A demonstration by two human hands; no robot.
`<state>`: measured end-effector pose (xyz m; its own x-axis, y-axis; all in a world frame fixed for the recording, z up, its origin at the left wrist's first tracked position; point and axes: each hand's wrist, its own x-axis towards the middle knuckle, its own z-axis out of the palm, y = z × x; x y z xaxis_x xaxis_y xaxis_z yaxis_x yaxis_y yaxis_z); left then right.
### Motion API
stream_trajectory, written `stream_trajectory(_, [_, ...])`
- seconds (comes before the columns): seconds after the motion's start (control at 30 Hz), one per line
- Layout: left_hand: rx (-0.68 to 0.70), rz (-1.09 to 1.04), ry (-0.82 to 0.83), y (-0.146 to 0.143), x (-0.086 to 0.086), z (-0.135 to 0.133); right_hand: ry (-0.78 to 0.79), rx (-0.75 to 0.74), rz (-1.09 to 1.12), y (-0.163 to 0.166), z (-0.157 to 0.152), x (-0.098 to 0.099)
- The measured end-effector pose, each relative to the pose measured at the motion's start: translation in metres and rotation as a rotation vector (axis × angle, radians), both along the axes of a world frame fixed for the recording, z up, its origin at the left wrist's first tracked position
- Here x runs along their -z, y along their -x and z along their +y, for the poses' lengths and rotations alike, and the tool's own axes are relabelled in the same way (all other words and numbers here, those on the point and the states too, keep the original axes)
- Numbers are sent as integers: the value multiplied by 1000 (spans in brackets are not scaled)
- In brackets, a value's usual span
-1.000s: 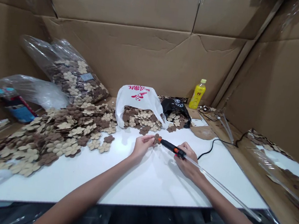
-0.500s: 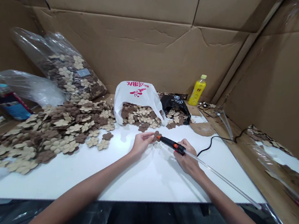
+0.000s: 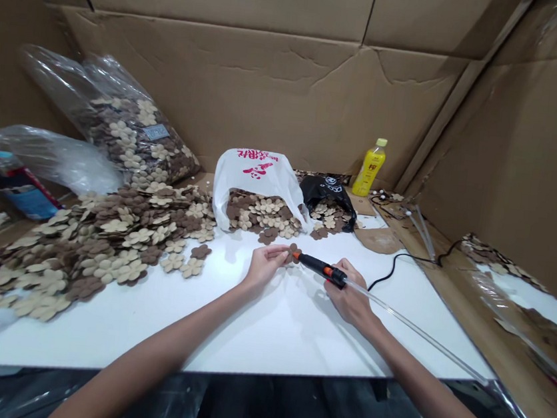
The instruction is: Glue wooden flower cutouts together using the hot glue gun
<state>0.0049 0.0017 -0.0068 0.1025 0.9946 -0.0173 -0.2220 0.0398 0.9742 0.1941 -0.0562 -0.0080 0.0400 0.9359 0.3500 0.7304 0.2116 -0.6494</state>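
Between the thumb and fingers of my left hand (image 3: 266, 266) is a small brown felt flower (image 3: 295, 249), held just above the white tabletop (image 3: 243, 339). My right hand (image 3: 349, 294) is wrapped round a black and orange hot glue gun (image 3: 319, 266). Its orange nozzle points left and meets the flower's face, though whether it touches cannot be made out. A long clear glue stick (image 3: 415, 333) runs out of the gun's back end toward the table's right front corner.
Loose brown and beige flowers (image 3: 119, 238) are heaped at the left. Behind lie a clear bag of flowers (image 3: 140, 139), a white bag (image 3: 255, 173) and a black bag (image 3: 328, 191), both spilling flowers. A yellow bottle (image 3: 369, 169) stands at the back; a black cord (image 3: 392, 269) trails right.
Both hands keep nearly the same place. The brown flower has tilted slightly, so more of its petals show by the nozzle. The view has shifted a little.
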Motion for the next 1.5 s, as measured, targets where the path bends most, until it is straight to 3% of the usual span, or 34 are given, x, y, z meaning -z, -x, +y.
stream_trajectory(0.47, [-95, -27, 21, 4, 0, -1, -23, 3, -55, -5, -5, 1])
stream_trajectory(0.6, [-125, -75, 47, 4, 0, -2, -52, 71, -213, -44, -23, 0])
stream_trajectory(0.83, [-62, -80, 41, 2, 1, -2, -14, 396, -713, -150, -45, 16])
stream_trajectory(1.0, [-36, -73, 29, 4, 5, 1, 37, 414, -813, -179, -50, 28])
stream_trajectory(1.17, [-15, -48, 0, 4, 9, 3, -88, 482, -820, -157, -44, 1])
stream_trajectory(1.23, [-16, -43, 1, 4, 9, 3, -152, 404, -731, -130, -27, -15])
stream_trajectory(1.33, [-1, -33, -4, 5, 7, 1, -81, 87, -425, -79, 18, -26])
stream_trajectory(1.4, [11, -30, -4, 5, 5, -1, 37, 78, -257, -45, 55, -22])
stream_trajectory(1.5, [9, -26, 7, 6, 1, -4, 114, 204, -136, -11, 103, -9])
